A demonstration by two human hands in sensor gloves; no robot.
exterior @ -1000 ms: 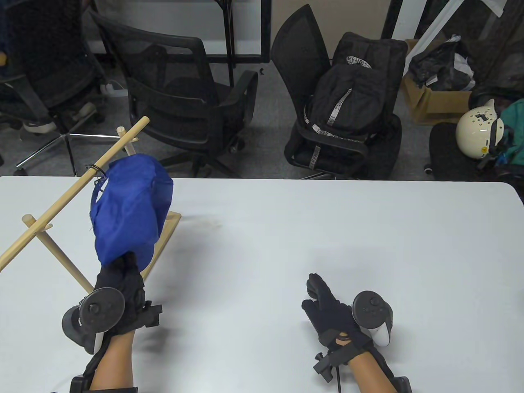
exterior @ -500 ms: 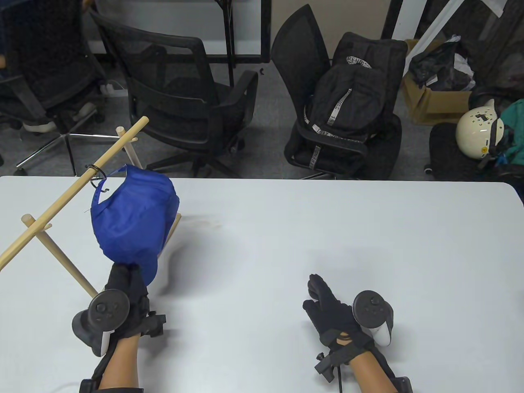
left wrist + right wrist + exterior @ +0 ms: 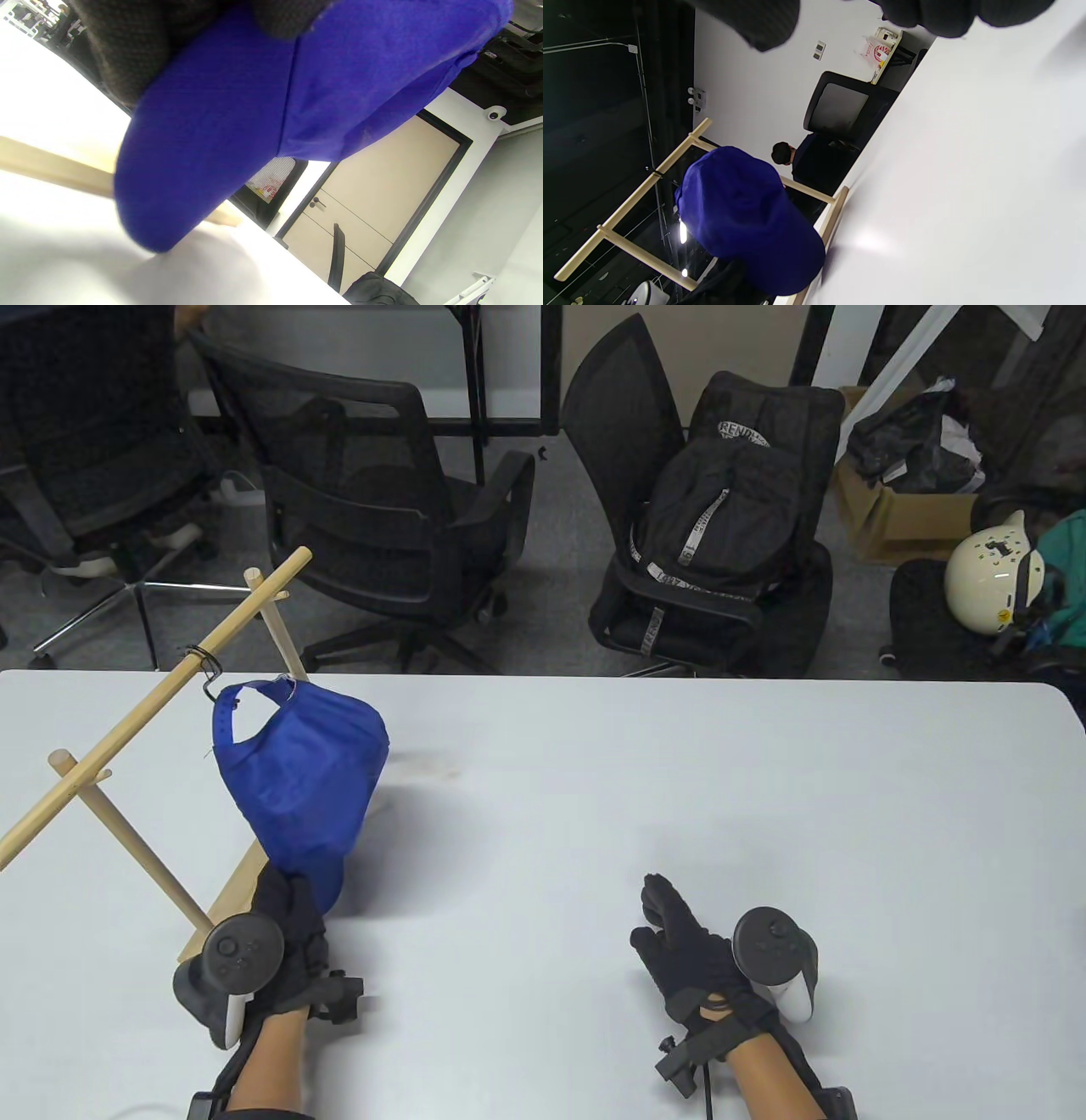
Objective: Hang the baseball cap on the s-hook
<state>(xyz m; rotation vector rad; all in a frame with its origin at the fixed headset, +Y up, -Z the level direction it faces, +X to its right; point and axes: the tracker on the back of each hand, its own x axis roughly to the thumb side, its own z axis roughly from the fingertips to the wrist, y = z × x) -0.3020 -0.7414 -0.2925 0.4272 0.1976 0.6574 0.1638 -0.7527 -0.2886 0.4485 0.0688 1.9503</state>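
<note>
Table view: left hand pinched the blue baseball cap at its stiff brim; soft, light crown beyond the fingertips, strap at the s-hook. Right hand lay loose, holding nothing.

Black gloves, dark round trackers with white handles, bare forearms.

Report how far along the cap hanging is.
Done: the blue baseball cap is raised to the wooden rack, its back strap right at the black s-hook. In hand: the left hand grips the brim; whether the strap is hooked is unclear. The right hand rests on the table. Left: confirm the hang, let go.
</note>
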